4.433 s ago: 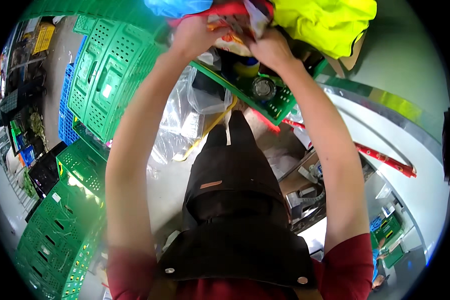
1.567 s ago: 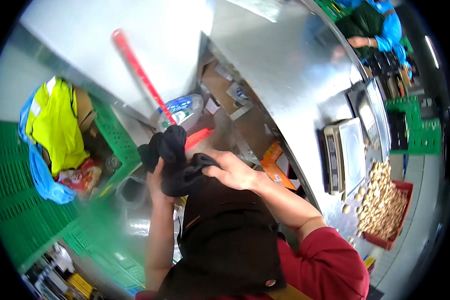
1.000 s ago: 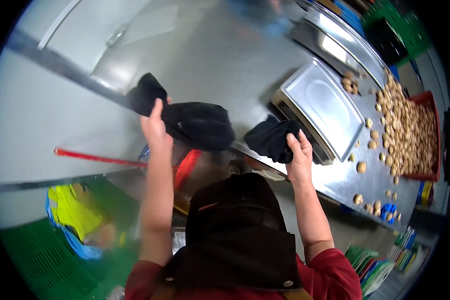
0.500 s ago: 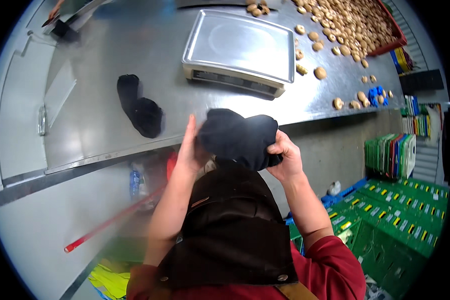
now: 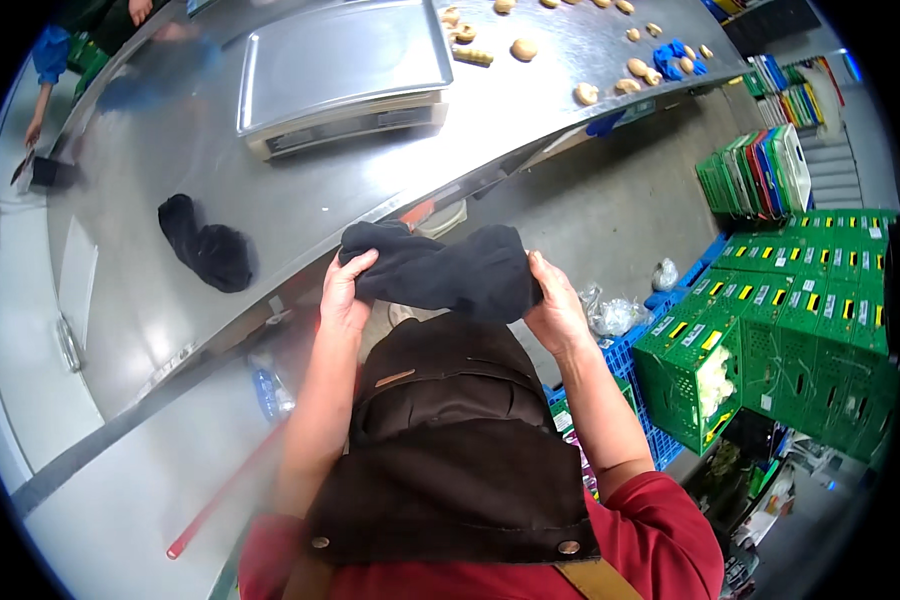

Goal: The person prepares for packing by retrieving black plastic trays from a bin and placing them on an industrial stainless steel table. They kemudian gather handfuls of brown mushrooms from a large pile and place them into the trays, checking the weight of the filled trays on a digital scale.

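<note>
A soft black fabric piece (image 5: 440,268), roughly sock-shaped, stretches sideways in front of my apron. At one end my left hand (image 5: 348,290) grips it with the thumb on top. My right hand (image 5: 560,308) is closed round the other end, its thumb at the edge and its fingers partly hidden. A second black fabric piece (image 5: 206,245) of similar look lies bent on the steel table (image 5: 310,205), to the left of my left hand. What kind of garment these are cannot be made out.
A scale (image 5: 350,60) with a steel pan stands on the table. Brown mushrooms (image 5: 523,49) and a blue crumpled item (image 5: 678,60) lie beyond. Green crates (image 5: 770,330) are stacked at right. Another person's hand (image 5: 34,130) shows far left. A red pole (image 5: 220,490) leans lower left.
My view has turned right and shifted, so the scale sits further left. My left hand, open beside the fabric before, now grips its left end. The fabric is drawn out longer.
</note>
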The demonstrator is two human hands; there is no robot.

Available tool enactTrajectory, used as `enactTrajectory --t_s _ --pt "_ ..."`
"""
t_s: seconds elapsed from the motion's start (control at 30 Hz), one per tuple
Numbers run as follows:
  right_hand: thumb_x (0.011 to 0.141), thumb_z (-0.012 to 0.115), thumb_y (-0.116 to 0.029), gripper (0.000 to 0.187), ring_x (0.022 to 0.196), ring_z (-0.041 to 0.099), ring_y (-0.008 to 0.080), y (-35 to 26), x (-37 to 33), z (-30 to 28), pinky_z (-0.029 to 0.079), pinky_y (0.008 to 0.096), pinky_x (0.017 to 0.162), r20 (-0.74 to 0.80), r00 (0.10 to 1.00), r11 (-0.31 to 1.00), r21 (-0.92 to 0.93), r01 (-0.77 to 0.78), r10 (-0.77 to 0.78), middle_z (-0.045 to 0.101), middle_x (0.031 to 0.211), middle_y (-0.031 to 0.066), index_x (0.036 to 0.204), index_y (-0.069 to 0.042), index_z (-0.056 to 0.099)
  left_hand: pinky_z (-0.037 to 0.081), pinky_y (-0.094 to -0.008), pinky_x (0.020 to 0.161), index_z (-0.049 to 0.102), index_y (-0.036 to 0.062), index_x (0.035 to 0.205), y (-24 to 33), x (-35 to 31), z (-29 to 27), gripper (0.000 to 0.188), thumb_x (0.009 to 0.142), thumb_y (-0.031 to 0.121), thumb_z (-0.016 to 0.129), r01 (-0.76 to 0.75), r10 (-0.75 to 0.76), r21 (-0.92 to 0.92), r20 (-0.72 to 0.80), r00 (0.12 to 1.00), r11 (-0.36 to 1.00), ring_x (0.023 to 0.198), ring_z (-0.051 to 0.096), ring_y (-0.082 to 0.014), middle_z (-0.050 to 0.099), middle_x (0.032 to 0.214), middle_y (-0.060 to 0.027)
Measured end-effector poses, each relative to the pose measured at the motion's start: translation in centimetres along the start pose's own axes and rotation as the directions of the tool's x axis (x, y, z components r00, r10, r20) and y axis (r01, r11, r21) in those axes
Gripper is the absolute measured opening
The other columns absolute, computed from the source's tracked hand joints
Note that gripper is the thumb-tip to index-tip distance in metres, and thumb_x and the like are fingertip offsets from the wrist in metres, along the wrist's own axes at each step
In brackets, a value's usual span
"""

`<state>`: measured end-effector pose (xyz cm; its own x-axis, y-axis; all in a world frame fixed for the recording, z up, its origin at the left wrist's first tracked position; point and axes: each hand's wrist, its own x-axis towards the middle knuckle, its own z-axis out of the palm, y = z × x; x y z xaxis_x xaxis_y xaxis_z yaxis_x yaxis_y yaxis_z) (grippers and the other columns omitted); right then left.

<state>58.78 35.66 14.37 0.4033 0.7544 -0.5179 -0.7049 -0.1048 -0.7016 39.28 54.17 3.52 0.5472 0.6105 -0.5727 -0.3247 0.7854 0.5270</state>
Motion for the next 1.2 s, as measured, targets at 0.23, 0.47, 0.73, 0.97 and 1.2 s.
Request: enactTrajectory --t_s 0.23,0.47,0.73,0.97,1.2 --pt "0.093 0.057 -0.014 0.02 0.092 0.059 0.0084 -2.6 -1.6 -4.9 0.048 0.0255 0.081 0.044 0.988 0.985 -0.088 0.151 -0.148 0.066 0.1 0.0043 0.108 -0.001 0.064 0.051 -0.0294 0.084 0.052 0.0035 0.127 -3.6 -0.1 8.8 0.049 0.082 0.01 0.072 -0.487 0.597 0.834 0.258 0.76 0.26 0.104 0.056 -0.0182 0.056 0.113 -0.0087" --pt "0.091 0.061 -0.012 0.02 0.098 0.061 0.0165 -4.1 -1.8 -7.1 0.046 0.0302 0.09 0.048 0.9 0.755 -0.526 0.392 -0.434 0.064 0.1 0.0087 0.107 0.0 0.063 0.049 -0.0233 0.078 0.065 0.0008 0.106 -6.9 -4.2 21.4 0.024 0.083 0.005 0.071 -0.434 0.042 0.673 0.515 0.856 0.599 0.086 0.059 -0.0074 0.063 0.097 -0.0013" --pt "0.087 0.067 -0.004 0.009 0.087 0.056 0.006 -6.4 -0.5 -12.7 0.047 0.0228 0.079 -0.004 0.92 0.835 -0.42 0.354 -0.392 0.06 0.09 -0.0023 0.093 -0.005 0.06 0.05 -0.023 0.081 0.065 0.0005 0.105 -9.4 -1.7 23.6 0.027 0.08 -0.005 0.07 -0.351 -0.143 0.718 0.528 0.837 0.601 0.09 0.06 -0.0076 0.065 0.1 -0.0012" --pt "0.087 0.069 -0.011 0.014 0.084 0.058 0.0071 -8.0 0.5 -13.9 0.049 0.0248 0.075 -0.04 0.883 0.784 -0.481 0.393 -0.467 0.062 0.088 0.0003 0.096 -0.003 0.061 0.047 -0.0208 0.077 0.066 0.0009 0.105 -9.3 -0.5 23.2 0.031 0.076 -0.004 0.073 -0.379 -0.116 0.789 0.487 0.865 0.484 0.087 0.057 -0.0051 0.063 0.097 0.0015" --pt "0.087 0.068 -0.019 0.024 0.075 0.061 0.013 -5.7 0.1 -13.4 0.05 0.0299 0.071 0.01 0.948 0.546 -0.815 0.192 -0.319 0.064 0.078 0.0055 0.101 0.001 0.066 0.043 -0.0178 0.071 0.067 0.0018 0.106 -9.0 0.5 21.4 0.033 0.075 0.0 0.077 -0.326 -0.132 0.797 0.446 0.885 0.509 0.077 0.049 -0.0021 0.059 0.091 0.004"
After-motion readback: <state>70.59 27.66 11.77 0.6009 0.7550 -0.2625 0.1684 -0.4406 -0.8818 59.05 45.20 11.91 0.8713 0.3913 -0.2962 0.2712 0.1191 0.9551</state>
